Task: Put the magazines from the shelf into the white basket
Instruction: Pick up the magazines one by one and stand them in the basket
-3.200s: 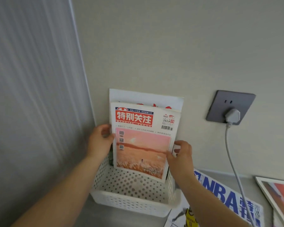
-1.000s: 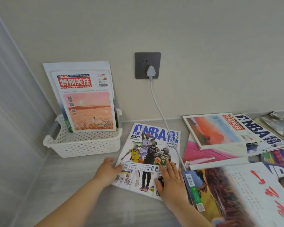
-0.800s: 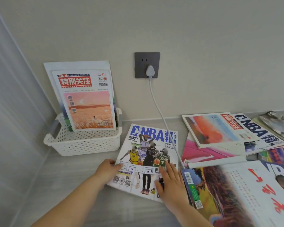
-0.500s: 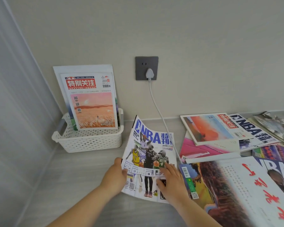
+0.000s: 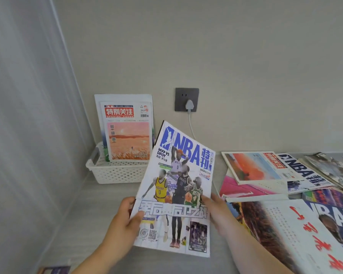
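Observation:
An NBA magazine (image 5: pixel 178 186) with basketball players on its cover is lifted off the shelf, tilted up toward me. My left hand (image 5: pixel 127 220) grips its left edge, thumb on the cover. My right hand (image 5: pixel 218 214) holds its right edge; its fingers are mostly hidden behind the pages. The white perforated basket (image 5: pixel 115 173) sits in the back left corner. A red-titled magazine with an orange sunset cover (image 5: pixel 127 133) stands upright in it against the wall, with others behind.
Several more magazines (image 5: pixel 265 171) lie spread over the right of the grey shelf, a large white one (image 5: pixel 297 230) nearest. A grey wall socket (image 5: pixel 186 99) with a white plug and cord hangs behind. A wall panel closes the left side.
Both hands have taken the NBA magazine from lying flat on the shelf and raised it, its top edge rising toward the basket. Earlier, the sunset magazine was set in the basket.

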`<state>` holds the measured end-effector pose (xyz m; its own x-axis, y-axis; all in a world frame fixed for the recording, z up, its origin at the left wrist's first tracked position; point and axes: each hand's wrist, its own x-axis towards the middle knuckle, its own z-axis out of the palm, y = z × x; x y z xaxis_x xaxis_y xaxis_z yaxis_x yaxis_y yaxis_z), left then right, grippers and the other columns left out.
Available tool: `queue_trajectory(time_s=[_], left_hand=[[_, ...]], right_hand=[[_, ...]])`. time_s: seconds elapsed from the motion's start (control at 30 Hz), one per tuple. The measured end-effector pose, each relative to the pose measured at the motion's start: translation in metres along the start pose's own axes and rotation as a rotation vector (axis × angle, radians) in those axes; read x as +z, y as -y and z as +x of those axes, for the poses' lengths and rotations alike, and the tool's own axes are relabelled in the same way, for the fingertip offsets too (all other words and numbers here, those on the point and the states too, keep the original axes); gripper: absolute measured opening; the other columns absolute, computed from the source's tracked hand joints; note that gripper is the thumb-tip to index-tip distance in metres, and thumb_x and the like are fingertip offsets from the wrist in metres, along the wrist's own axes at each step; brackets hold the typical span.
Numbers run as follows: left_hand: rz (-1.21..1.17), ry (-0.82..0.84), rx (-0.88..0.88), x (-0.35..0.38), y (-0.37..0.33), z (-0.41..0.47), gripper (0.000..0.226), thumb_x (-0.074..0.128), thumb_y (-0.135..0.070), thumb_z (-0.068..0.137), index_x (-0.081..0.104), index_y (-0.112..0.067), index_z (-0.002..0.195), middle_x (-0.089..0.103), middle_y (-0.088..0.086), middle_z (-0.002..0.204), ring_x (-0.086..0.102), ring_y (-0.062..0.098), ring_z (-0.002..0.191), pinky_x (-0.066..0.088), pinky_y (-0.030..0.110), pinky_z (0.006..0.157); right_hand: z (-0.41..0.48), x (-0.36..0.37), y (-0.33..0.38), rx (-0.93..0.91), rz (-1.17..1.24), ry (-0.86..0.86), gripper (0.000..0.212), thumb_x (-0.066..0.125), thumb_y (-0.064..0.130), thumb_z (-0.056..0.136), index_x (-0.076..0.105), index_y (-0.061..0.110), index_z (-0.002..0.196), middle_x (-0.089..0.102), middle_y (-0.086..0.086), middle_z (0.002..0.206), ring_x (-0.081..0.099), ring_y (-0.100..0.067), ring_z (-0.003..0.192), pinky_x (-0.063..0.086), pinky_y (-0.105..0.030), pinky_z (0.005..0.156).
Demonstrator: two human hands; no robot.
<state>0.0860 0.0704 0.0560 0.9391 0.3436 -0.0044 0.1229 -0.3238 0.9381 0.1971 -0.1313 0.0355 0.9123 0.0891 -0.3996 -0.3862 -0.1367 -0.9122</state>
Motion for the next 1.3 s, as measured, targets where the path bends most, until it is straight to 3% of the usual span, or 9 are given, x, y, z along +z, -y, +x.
queue_trajectory(time_s=[0.07, 0.2, 0.37, 0.43, 0.53, 0.63, 0.77, 0.9, 1.3], left_hand=[[-0.036, -0.015, 0.022, -0.007, -0.005, 0.001, 0.028, 0.046, -0.003, 0.088, 0.045, -0.031, 0.084, 0.065, -0.013, 0.081, 0.065, -0.008, 0.065, 0.047, 0.008, 0.046], [-0.061, -0.082, 0.124, -0.022, -0.017, 0.015, 0.037, 0.047, -0.001, 0.087, 0.045, -0.038, 0.088, 0.060, -0.023, 0.088, 0.061, -0.013, 0.072, 0.047, 0.010, 0.056], [-0.117, -0.180, 0.182, -0.032, -0.026, 0.049, 0.039, 0.046, 0.004, 0.086, 0.042, -0.029, 0.107, 0.055, -0.023, 0.095, 0.057, 0.008, 0.089, 0.044, 0.022, 0.072], [-0.136, -0.228, 0.191, -0.038, -0.031, 0.066, 0.039, 0.049, 0.007, 0.084, 0.042, -0.024, 0.106, 0.059, -0.015, 0.094, 0.058, 0.014, 0.088, 0.046, 0.021, 0.069], [-0.108, -0.312, 0.208, -0.055, -0.044, 0.094, 0.038, 0.055, 0.008, 0.080, 0.045, -0.015, 0.108, 0.060, -0.005, 0.095, 0.058, 0.006, 0.073, 0.044, 0.007, 0.047], [-0.050, -0.412, 0.225, -0.077, -0.061, 0.127, 0.042, 0.060, 0.002, 0.079, 0.045, -0.009, 0.116, 0.056, -0.002, 0.097, 0.053, 0.008, 0.073, 0.039, 0.013, 0.054], [0.000, -0.531, 0.235, -0.105, -0.070, 0.165, 0.034, 0.058, -0.006, 0.082, 0.047, -0.008, 0.114, 0.055, 0.000, 0.100, 0.050, 0.010, 0.081, 0.033, 0.014, 0.057], [-0.043, -0.612, 0.215, -0.128, -0.064, 0.193, 0.032, 0.057, -0.004, 0.082, 0.048, -0.006, 0.112, 0.061, 0.015, 0.114, 0.051, 0.017, 0.088, 0.039, 0.030, 0.074], [0.066, -0.546, 0.090, -0.142, -0.032, 0.248, 0.027, 0.056, -0.004, 0.083, 0.051, -0.004, 0.109, 0.062, 0.017, 0.116, 0.054, 0.019, 0.085, 0.042, 0.032, 0.073]], right_hand=[[0.003, -0.001, 0.011, -0.028, 0.160, 0.034, 0.015, 0.050, 0.009, 0.088, 0.059, 0.008, 0.100, 0.069, -0.018, 0.101, 0.065, -0.030, 0.089, 0.048, -0.049, 0.091], [0.008, 0.001, 0.037, -0.139, 0.405, 0.162, 0.021, 0.047, 0.001, 0.087, 0.064, 0.013, 0.088, 0.075, -0.003, 0.069, 0.070, -0.019, 0.063, 0.056, -0.038, 0.064], [0.012, 0.019, 0.074, -0.290, 0.399, 0.197, 0.024, 0.049, -0.002, 0.085, 0.066, 0.015, 0.085, 0.075, 0.000, 0.067, 0.070, -0.015, 0.061, 0.057, -0.025, 0.052], [0.013, 0.026, 0.095, -0.365, 0.349, 0.210, 0.024, 0.051, -0.001, 0.084, 0.067, 0.017, 0.084, 0.075, 0.002, 0.070, 0.071, -0.014, 0.064, 0.056, -0.023, 0.053], [0.018, 0.036, 0.128, -0.468, 0.279, 0.195, 0.025, 0.054, -0.001, 0.082, 0.068, 0.019, 0.079, 0.075, 0.006, 0.067, 0.070, -0.010, 0.062, 0.055, -0.019, 0.052], [0.025, 0.052, 0.157, -0.548, 0.215, 0.147, 0.028, 0.056, -0.005, 0.079, 0.066, 0.021, 0.075, 0.072, 0.011, 0.061, 0.067, -0.002, 0.054, 0.051, -0.014, 0.047], [0.039, 0.082, 0.182, -0.601, 0.112, 0.114, 0.022, 0.058, -0.009, 0.077, 0.066, 0.000, 0.097, 0.066, -0.002, 0.083, 0.061, 0.006, 0.045, 0.048, -0.008, 0.044], [0.060, 0.113, 0.193, -0.612, 0.057, 0.134, 0.024, 0.059, -0.009, 0.077, 0.063, -0.007, 0.100, 0.063, -0.005, 0.089, 0.059, 0.010, 0.044, 0.046, -0.006, 0.043], [0.127, 0.159, 0.166, -0.404, -0.007, 0.033, 0.016, 0.060, -0.003, 0.079, 0.067, 0.002, 0.092, 0.065, -0.003, 0.080, 0.057, 0.004, 0.040, 0.042, -0.007, 0.036]])
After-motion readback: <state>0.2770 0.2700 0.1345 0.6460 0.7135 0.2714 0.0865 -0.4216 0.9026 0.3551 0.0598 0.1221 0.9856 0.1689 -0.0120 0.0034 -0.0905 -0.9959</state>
